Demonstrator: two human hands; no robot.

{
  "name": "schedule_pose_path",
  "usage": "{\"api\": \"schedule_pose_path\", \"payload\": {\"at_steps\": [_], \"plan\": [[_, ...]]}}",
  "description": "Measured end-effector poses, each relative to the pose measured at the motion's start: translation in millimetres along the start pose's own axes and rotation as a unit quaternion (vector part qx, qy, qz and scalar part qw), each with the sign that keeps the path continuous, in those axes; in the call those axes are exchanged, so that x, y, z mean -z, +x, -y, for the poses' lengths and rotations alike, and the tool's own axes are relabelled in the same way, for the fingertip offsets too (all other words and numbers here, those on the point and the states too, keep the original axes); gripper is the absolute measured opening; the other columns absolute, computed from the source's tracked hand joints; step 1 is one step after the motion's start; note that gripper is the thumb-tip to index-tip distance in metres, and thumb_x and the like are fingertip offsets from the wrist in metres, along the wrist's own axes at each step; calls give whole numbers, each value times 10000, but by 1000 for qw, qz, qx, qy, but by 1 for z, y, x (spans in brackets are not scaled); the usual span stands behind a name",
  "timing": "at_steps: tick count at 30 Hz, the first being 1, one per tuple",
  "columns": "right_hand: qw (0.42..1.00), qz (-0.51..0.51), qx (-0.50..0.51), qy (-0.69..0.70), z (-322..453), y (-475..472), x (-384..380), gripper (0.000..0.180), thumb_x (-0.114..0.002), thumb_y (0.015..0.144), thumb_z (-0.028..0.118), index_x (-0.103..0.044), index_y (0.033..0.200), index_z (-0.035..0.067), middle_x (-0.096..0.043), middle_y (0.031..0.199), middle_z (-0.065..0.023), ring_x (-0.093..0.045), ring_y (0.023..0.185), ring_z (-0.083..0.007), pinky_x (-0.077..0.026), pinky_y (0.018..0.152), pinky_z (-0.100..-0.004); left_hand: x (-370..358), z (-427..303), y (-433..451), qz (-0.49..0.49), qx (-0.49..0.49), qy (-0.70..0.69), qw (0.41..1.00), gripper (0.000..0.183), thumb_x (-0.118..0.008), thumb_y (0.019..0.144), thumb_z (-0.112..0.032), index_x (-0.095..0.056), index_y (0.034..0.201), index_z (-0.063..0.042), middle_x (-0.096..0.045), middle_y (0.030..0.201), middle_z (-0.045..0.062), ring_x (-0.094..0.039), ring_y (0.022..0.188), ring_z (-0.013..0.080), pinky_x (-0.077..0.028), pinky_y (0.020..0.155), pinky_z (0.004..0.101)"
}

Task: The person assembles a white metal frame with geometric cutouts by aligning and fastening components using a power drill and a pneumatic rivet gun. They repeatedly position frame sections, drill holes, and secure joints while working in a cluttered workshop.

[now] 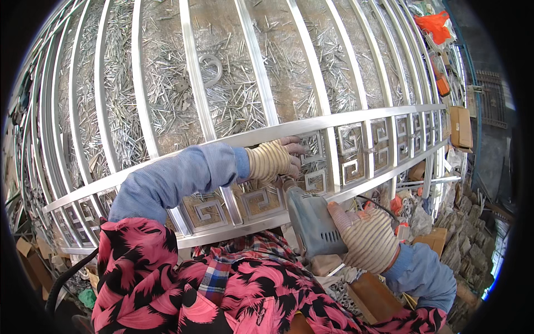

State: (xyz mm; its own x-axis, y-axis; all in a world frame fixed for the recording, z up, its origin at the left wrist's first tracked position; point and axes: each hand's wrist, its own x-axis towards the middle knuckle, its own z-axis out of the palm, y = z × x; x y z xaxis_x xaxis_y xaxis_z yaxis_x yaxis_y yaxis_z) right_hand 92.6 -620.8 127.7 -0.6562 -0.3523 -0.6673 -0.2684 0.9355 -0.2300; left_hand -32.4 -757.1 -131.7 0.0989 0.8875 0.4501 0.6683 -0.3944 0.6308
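A long metal railing panel point(292, 125) with square bars and a band of square spiral ornaments point(316, 180) lies across the view before me. In a striped, fingertip-free glove, my right hand point(367, 238) grips a grey-green electric drill point(311, 219), whose front end points at the ornament band. My left hand point(275, 158), gloved the same way, rests on the band just ahead of the drill's nose, fingers bent. Whether its fingers hold a small part is hidden. The drill's tip is partly hidden by the left fingers.
Many loose metal rivets point(238, 104) litter the surface under the bars, with a pale ring-shaped roll point(210, 70) among them. An open cardboard box point(460, 128) and an orange tool point(442, 83) lie at the right. A black cable point(69, 271) runs at lower left.
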Motion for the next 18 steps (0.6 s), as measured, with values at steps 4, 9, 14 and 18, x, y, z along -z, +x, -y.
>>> {"api": "schedule_pose_path", "payload": {"at_steps": [4,9,14,18], "plan": [[999,-16,9,-38,5,1,3,677,-578,594,189,-405,1170,-122,-582,692,-169,-587,576,-281,-443,468,-401,-3,4,-2,-5,-10,15,1000,389,-677,624,-335,-571,974,-204,-541,1049,-41,-397,1170,258,-206,1053,498],[999,-7,30,-31,3,6,-3,631,-559,626,180,-407,1161,-118,-594,722,-182,-594,590,-276,-444,463,-402,-4,4,-2,9,5,18,1000,357,-686,617,-324,-577,934,-200,-558,1009,-40,-398,1169,258,-206,1053,497],[994,-97,23,-51,-2,0,-33,554,-534,707,181,-409,1173,-92,-605,745,-180,-605,625,-289,-463,503,-392,-10,2,1,2,-3,12,1000,385,-695,607,-347,-577,943,-200,-559,1011,-29,-390,1179,267,-198,1053,504],[993,-119,-9,22,9,-14,-21,724,-691,605,225,-395,1196,-69,-625,830,-178,-629,739,-298,-493,615,-366,-6,6,-4,18,-8,37,999,384,-656,653,-420,-577,951,-190,-544,1048,-19,-379,1190,278,-194,1053,511]]}}
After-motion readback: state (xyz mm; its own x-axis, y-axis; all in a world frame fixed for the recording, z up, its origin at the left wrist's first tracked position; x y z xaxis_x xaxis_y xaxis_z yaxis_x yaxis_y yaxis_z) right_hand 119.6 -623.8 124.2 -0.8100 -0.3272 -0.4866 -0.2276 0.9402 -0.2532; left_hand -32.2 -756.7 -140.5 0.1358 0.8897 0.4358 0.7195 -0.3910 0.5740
